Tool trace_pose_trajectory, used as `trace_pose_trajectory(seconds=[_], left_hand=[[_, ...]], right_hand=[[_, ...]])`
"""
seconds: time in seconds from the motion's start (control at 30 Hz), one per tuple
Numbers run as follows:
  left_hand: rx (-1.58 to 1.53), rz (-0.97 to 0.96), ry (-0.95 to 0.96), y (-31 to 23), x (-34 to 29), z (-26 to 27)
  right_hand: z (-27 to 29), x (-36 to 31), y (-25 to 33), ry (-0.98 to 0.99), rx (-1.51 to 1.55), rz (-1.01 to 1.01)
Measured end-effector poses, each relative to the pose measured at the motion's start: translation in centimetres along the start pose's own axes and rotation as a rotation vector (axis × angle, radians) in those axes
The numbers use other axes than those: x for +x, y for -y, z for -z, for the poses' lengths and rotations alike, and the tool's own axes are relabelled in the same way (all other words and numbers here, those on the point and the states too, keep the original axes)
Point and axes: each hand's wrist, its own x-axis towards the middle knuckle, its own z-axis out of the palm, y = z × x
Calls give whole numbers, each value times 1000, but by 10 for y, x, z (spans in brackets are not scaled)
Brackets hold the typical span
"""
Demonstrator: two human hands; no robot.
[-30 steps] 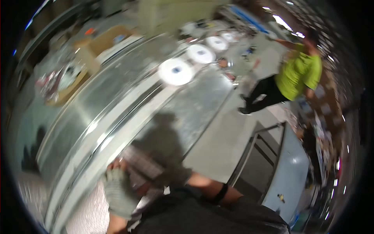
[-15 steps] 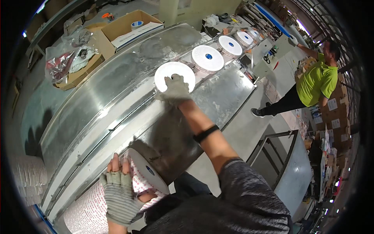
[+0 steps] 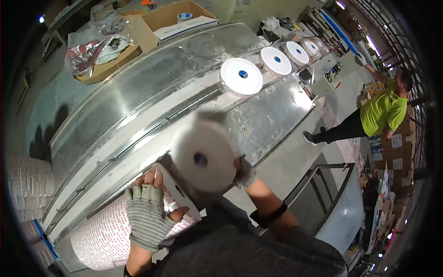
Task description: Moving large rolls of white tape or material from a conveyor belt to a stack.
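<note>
A row of tape rolls (image 3: pixel 102 234), white with small red print, lies on its side along the near left edge of the metal table. My left hand (image 3: pixel 150 213), in a grey fingerless glove, is wrapped over its right-hand end, fingers across the top and thumb lower down. Beside that end, a flat white tape roll (image 3: pixel 214 154) with a dark core hole is tilted up and motion-blurred. My right hand (image 3: pixel 246 171) grips it by its right rim. Farther along the table lies another white tape roll (image 3: pixel 241 87) with a blue-lined core.
Several more rolls, including a tape roll (image 3: pixel 276 61), continue along the conveyor track (image 3: pixel 167 118) to the far right. A cardboard box (image 3: pixel 164 16) and a plastic bag (image 3: pixel 90 53) sit beyond the table. A person (image 3: pixel 383 111) in a yellow-green shirt stands at right, near a metal frame (image 3: pixel 318 180).
My right hand has lifted the nearest roll off the track and brought it back toward the row. My left hand stays on the row. The view has shifted slightly.
</note>
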Motion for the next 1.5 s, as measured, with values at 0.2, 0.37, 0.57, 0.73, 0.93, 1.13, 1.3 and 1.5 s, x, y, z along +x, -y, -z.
trace_pose_trajectory(seconds=[0.2,0.37,0.57,0.73,0.93,1.13,1.3,1.5], left_hand=[[-20,13,3,-4,-4,-3],[29,9,41,-7,-6,9],[-7,-5,40,20,-27,1],[-101,-104,-52,21,-17,0],[-93,-31,-30,18,-24,4],[31,-27,58,33,-42,21],[-71,55,-5,45,-52,14],[-144,-28,-92,54,-40,11]], right_hand=[[-8,166,43,-286,-1261,154],[22,140,-4,-175,-1259,260],[-120,-43,36,312,-271,56],[-66,-33,-21,207,370,-254],[-67,109,60,-25,-442,237],[-74,145,13,-54,-1275,69],[-126,4,73,445,-719,141],[-124,-8,64,309,-717,-462]])
